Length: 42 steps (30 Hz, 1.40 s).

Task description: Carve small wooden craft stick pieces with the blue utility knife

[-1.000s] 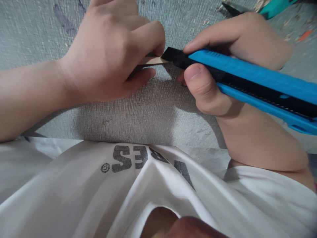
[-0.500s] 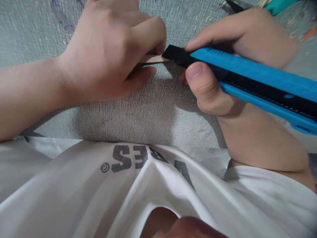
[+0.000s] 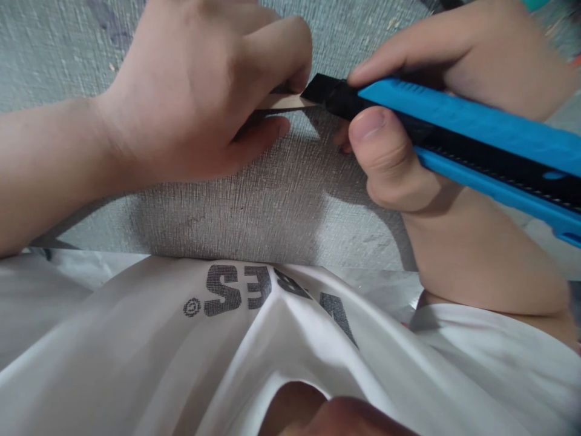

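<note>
My left hand (image 3: pixel 213 91) is closed around a thin, pale strip that looks like wood (image 3: pixel 288 102); only a short length shows past the fingers, and the rest is hidden. In my right hand (image 3: pixel 399 151) is a blue and black utility knife (image 3: pixel 476 130), its handle running off the right edge. My right thumb presses on the knife's near side and the forefinger lies along its far side. The black blade (image 3: pixel 315 89) meets the strip's exposed end, close beside my left fingers.
Both hands work above a grey, textured tabletop (image 3: pixel 236 212). A dark purple stain (image 3: pixel 111 24) marks it at the upper left. Pale shavings (image 3: pixel 393 24) and part of a teal object (image 3: pixel 534 5) lie at the top right. A white printed shirt (image 3: pixel 158 357) fills the bottom.
My right hand and the knife have shifted slightly right, and the blade tip sits a little higher. My left hand has moved slightly up and right, still gripping the strip.
</note>
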### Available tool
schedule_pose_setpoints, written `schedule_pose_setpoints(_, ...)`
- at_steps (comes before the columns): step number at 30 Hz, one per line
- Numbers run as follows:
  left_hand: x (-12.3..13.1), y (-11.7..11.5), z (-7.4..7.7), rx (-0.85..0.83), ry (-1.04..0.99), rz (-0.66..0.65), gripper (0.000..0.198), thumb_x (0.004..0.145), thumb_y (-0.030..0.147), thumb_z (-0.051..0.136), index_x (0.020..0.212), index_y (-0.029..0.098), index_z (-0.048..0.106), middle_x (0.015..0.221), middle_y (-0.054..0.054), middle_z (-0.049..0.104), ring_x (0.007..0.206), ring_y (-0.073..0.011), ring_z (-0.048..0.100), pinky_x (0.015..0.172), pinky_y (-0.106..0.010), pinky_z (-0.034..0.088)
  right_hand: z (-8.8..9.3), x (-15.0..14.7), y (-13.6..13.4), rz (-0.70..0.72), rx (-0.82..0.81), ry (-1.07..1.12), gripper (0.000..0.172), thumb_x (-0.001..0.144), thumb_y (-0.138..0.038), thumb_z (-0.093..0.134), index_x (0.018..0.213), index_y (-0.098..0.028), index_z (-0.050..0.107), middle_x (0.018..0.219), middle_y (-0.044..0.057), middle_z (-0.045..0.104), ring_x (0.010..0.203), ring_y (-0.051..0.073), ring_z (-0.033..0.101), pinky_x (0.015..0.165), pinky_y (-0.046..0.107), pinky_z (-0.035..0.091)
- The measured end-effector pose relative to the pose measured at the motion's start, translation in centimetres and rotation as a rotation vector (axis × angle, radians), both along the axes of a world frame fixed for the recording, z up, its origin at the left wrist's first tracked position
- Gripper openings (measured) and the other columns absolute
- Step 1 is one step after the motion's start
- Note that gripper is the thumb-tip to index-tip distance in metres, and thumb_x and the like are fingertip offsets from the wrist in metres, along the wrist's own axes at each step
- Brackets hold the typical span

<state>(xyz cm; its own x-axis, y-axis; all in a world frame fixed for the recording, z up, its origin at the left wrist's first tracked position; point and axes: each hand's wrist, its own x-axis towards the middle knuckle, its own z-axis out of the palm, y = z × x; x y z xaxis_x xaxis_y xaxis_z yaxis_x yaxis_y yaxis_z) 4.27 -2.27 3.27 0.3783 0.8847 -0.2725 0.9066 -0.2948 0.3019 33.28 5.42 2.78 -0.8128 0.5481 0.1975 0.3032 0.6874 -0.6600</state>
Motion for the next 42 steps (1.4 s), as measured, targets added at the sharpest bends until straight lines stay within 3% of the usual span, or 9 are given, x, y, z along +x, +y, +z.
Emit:
schedule_pose_setpoints(6,-0.3,-0.3,-0.3,0.07,-0.052,-0.032,0.046,0.109,0.049,0.033,0.14,0.022,0.053,0.122,0.005,0.058,0.158,-0.0384,0.078,0.136,-0.087,0.044,0.2,-0.2,-0.2,-0.018,0.019,-0.027,0.046,0.125,-0.053,0.056,0.146,-0.025,0.086,0.137,-0.012,0.087,0.121,0.002,0.08,0.116,0.007,0.061)
schedule_pose_setpoints(9,0.0,-0.1,0.1,0.003,-0.02,-0.008,0.049,0.11,0.051,0.03,0.142,0.022,0.053,0.123,0.005,0.053,0.165,-0.0382,0.074,0.14,-0.084,0.04,0.5,-0.8,-0.6,-0.065,0.02,-0.04,0.049,0.123,-0.061,0.059,0.14,-0.026,0.089,0.135,-0.008,0.09,0.12,0.006,0.085,0.117,0.014,0.066)
schedule_pose_setpoints(14,0.3,0.2,0.7,-0.072,-0.025,0.044,0.053,0.111,0.053,0.026,0.141,0.021,0.056,0.128,0.003,0.051,0.175,-0.0408,0.064,0.144,-0.076,0.044,0.5,-2.2,-1.6,-0.268,-0.172,-0.059,0.072,0.112,-0.093,0.062,0.126,-0.028,0.089,0.116,-0.001,0.089,0.114,0.017,0.091,0.087,0.021,0.075)
schedule_pose_setpoints(18,0.3,0.2,0.9,-0.1,-0.009,0.062,0.051,0.11,0.051,0.027,0.14,0.022,0.056,0.129,0.002,0.049,0.178,-0.0415,0.061,0.146,-0.074,0.044,-0.3,-2.6,-2.2,-0.297,-0.245,-0.055,0.08,0.111,-0.1,0.056,0.124,-0.027,0.086,0.116,0.001,0.088,0.117,0.019,0.092,0.079,0.02,0.073)
schedule_pose_setpoints(23,0.6,0.2,0.8,-0.095,-0.006,0.06,0.049,0.11,0.051,0.027,0.137,0.022,0.055,0.128,0.002,0.049,0.175,-0.0417,0.064,0.145,-0.074,0.047,-0.7,-2.6,-2.5,-0.29,-0.242,-0.056,0.08,0.11,-0.101,0.056,0.125,-0.027,0.085,0.116,0.001,0.088,0.116,0.019,0.092,0.078,0.02,0.072)
schedule_pose_setpoints(31,0.4,0.2,0.6,-0.077,-0.004,0.04,0.052,0.111,0.055,0.025,0.141,0.022,0.054,0.128,0.003,0.051,0.173,-0.0404,0.065,0.144,-0.075,0.045,0.0,-2.1,-1.9,-0.283,-0.202,-0.062,0.077,0.108,-0.1,0.062,0.126,-0.028,0.086,0.113,0.001,0.088,0.113,0.02,0.092,0.078,0.022,0.072)
schedule_pose_setpoints(37,0.3,0.3,0.6,-0.091,0.028,0.038,0.052,0.112,0.054,0.028,0.143,0.022,0.054,0.129,0.003,0.052,0.171,-0.0401,0.067,0.144,-0.077,0.043,0.3,-1.3,-0.6,-0.081,-0.008,-0.01,0.051,0.118,-0.064,0.064,0.135,-0.023,0.089,0.128,-0.002,0.092,0.112,0.012,0.089,0.108,0.025,0.071)
schedule_pose_setpoints(42,0.2,0.3,0.6,-0.067,0.016,0.038,0.05,0.112,0.056,0.029,0.139,0.021,0.055,0.123,0.003,0.049,0.17,-0.0404,0.068,0.143,-0.081,0.04,0.4,-0.9,0.0,-0.03,0.008,-0.014,0.05,0.122,-0.06,0.062,0.14,-0.023,0.09,0.133,-0.003,0.091,0.115,0.008,0.086,0.11,0.021,0.067)
